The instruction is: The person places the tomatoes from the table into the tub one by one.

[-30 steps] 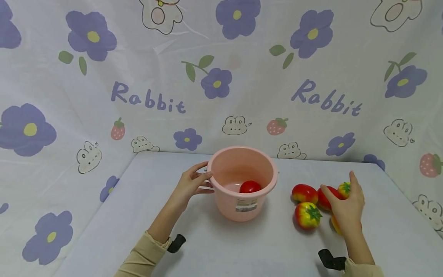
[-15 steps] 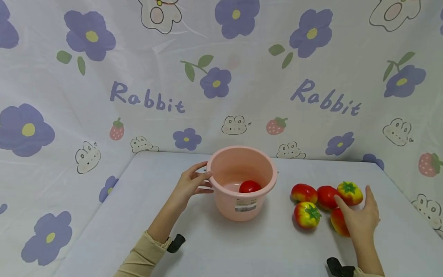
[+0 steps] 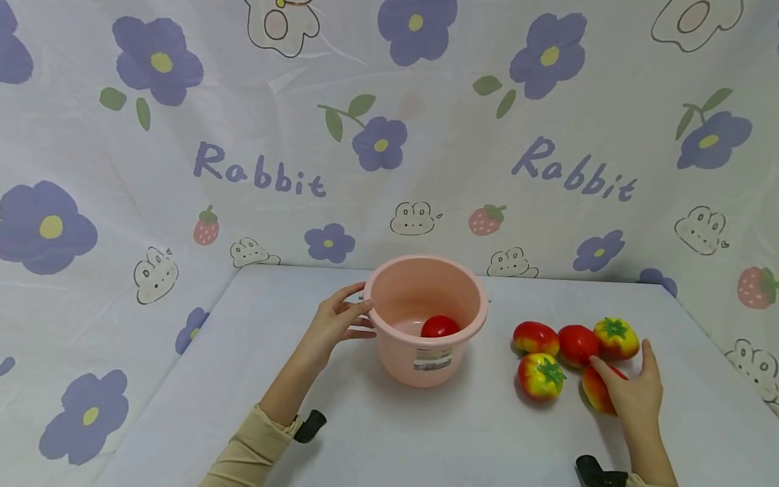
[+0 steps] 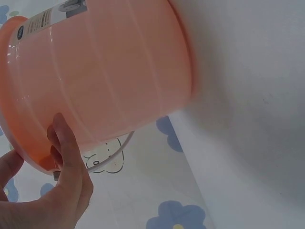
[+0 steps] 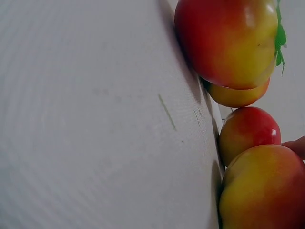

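Observation:
My left hand (image 3: 333, 326) grips the rim of a pink plastic bucket (image 3: 395, 358), its thumb and fingers around the edge in the left wrist view. Inside the bucket lies a shiny red fruit (image 3: 441, 327). Over on the right, my right hand (image 3: 640, 396) reaches around a red-and-yellow fruit (image 3: 598, 392), thumb at its left and fingers spread on the far right side. The right wrist view shows that fruit (image 5: 264, 191) large, with a fingertip (image 5: 296, 146) behind it.
Close by sit two red fruits (image 3: 535, 337), one (image 3: 578, 346) beside the other, and two yellow-red ones with green leaf tops, one (image 3: 617, 338) behind and one (image 3: 540, 377) in front. All rest on a white table (image 3: 462, 439) before a printed cloth (image 3: 414, 135).
My right hand has moved back from the rear leaf-topped fruit, right and toward me, to the front red-and-yellow one. The left hand and bucket have stayed put.

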### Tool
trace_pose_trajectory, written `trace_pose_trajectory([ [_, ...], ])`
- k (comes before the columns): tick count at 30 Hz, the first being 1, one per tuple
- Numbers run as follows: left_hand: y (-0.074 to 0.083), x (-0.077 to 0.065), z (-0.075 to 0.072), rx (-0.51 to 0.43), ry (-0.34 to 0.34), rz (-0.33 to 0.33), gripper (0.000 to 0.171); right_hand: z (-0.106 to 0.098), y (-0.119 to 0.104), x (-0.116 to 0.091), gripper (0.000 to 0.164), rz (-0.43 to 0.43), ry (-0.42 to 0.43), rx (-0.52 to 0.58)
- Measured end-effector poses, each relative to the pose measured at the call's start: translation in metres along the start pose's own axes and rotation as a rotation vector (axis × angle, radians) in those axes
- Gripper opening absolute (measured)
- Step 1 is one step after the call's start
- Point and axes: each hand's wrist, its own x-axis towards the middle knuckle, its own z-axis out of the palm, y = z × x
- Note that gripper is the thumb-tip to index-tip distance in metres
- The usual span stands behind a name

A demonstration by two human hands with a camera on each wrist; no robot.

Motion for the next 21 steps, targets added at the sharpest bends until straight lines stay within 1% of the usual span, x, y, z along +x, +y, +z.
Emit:
trace_pose_trajectory([
  [5,0.001,0.000,0.000,-0.001,-0.002,-0.004,0.052,0.001,0.003,0.001,0.090,-0.010,-0.017,0.013],
  [8,0.001,-0.001,0.000,-0.003,-0.003,-0.004,0.051,0.001,0.002,0.000,0.088,0.001,-0.020,0.010],
  [12,0.001,0.000,0.001,-0.002,-0.004,-0.003,0.051,0.000,-0.002,-0.002,0.086,0.010,-0.017,0.015],
  [21,0.001,-0.001,0.002,0.003,0.002,-0.007,0.051,-0.006,-0.015,-0.005,0.086,-0.014,-0.011,0.036],
])
